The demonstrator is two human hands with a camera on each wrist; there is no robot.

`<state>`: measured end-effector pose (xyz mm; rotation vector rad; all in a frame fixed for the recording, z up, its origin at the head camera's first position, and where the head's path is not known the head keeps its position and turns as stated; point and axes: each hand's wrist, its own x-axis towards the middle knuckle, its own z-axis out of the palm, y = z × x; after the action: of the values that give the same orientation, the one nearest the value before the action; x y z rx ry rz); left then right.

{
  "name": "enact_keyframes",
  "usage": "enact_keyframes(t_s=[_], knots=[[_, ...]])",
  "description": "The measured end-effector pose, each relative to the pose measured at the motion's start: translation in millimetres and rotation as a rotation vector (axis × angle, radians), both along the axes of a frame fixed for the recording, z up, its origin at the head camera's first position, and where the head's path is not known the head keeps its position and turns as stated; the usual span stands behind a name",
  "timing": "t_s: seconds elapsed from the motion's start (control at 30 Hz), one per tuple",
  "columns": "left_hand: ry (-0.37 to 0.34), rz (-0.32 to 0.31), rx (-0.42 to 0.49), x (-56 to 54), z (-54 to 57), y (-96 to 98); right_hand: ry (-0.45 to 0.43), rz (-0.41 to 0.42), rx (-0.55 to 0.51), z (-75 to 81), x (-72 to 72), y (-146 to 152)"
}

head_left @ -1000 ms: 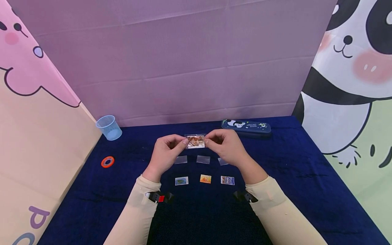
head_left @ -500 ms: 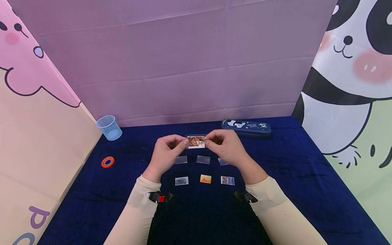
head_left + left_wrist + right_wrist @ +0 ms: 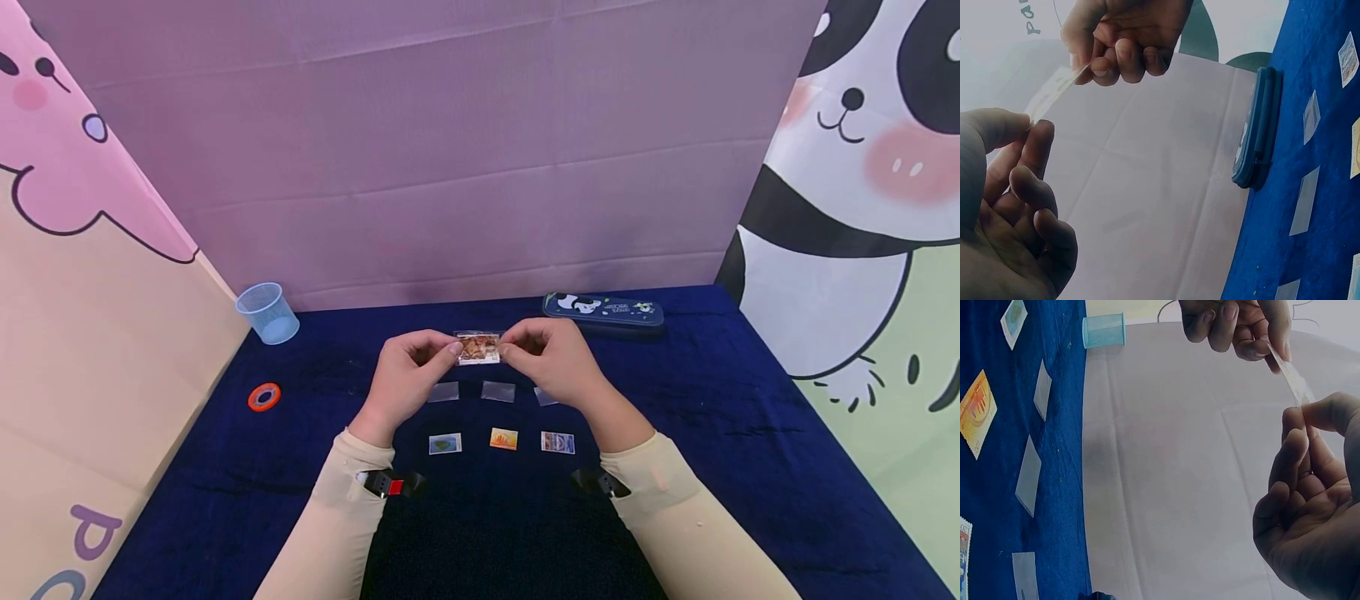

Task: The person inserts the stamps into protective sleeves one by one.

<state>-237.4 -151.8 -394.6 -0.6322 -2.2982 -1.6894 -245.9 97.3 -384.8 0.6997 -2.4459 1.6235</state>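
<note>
A brown, picture-printed stamp in a clear plastic sleeve (image 3: 478, 348) is held up above the table. My left hand (image 3: 408, 371) pinches its left edge between thumb and index finger. On the opposite edge, my right hand (image 3: 558, 362) has the same kind of pinch. Both wrist views show the sleeve (image 3: 1054, 94) nearly edge-on, stretched between the two hands. Below it lie clear sleeves at left (image 3: 444, 391), middle (image 3: 498, 391) and right (image 3: 546, 396), the last partly behind my right hand. Closer to me are a blue-green stamp (image 3: 445, 443), an orange stamp (image 3: 504, 438) and a bluish-purple stamp (image 3: 557, 442).
A dark blue pencil case (image 3: 603, 312) with a panda design lies at the back, behind my right hand. At the back left stands a light blue mesh basket (image 3: 270, 315). An orange tape roll (image 3: 264, 397) lies in front of it on the blue cloth (image 3: 315, 500).
The held sleeve has tilted slightly, and the glare on it has shifted. Both hands keep their pinch in almost the same place. The things on the table have not moved.
</note>
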Motion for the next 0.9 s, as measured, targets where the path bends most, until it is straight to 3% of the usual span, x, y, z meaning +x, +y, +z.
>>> enact_keyframes(t_s=[0.9], knots=[[0.011,0.042,-0.011,-1.8,0.5,-4.4,-0.026,0.003,-0.043,0.4,-1.0,-1.0]])
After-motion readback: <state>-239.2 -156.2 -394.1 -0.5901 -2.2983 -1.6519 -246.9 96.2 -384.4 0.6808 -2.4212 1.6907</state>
